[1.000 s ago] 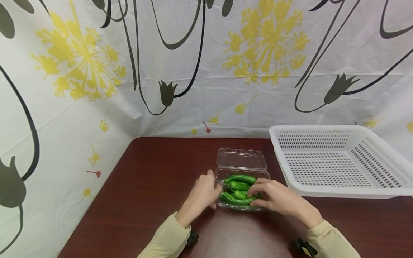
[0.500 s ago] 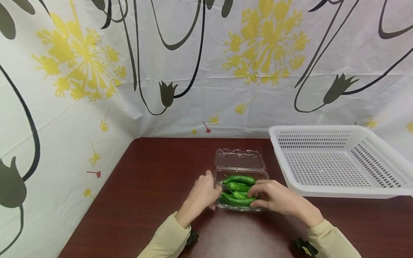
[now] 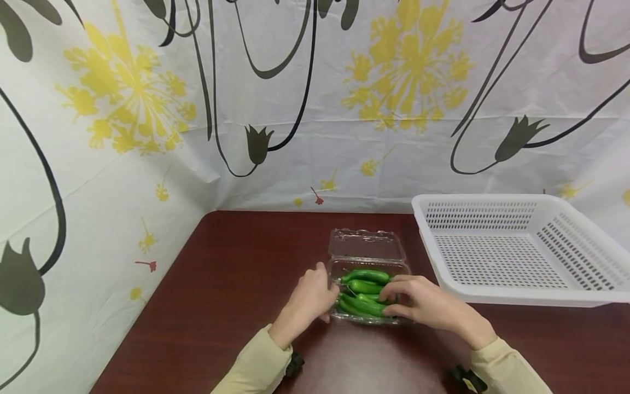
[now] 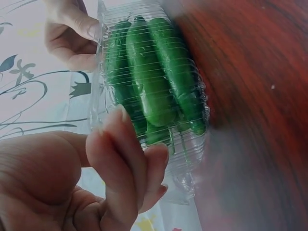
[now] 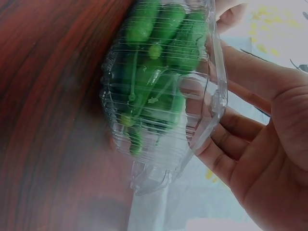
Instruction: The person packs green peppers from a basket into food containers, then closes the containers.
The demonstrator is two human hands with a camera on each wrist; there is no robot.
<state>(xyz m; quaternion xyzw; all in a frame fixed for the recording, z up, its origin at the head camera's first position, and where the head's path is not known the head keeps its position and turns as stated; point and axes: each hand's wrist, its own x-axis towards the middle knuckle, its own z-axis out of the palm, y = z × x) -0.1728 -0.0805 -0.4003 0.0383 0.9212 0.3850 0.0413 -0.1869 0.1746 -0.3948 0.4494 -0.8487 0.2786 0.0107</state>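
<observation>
An open clear plastic clamshell box (image 3: 369, 320) stands on the table with its lid (image 3: 366, 247) folded back. Several green peppers (image 3: 368, 276) lie inside, roughly side by side. My left hand (image 3: 310, 294) holds the box's left wall, fingers curled at the rim. My right hand (image 3: 420, 301) reaches over the right side, fingers and thumb on the ends of the nearer green peppers, seeming to grip one. Through the ribbed wall in the right wrist view, fingertips show against the green peppers (image 5: 159, 91); exactly which one they hold is partly hidden.
A large white perforated basket (image 3: 512, 293) sits to the right of the box, its base bare. The dark red-brown table (image 3: 246, 262) extends left and forward. Patterned white sheeting (image 3: 295, 93) hangs behind and at the left.
The nearest green peppers have shifted inside the box, one now lying over another at the front. Both hands stay almost in place. The head view has tilted slightly.
</observation>
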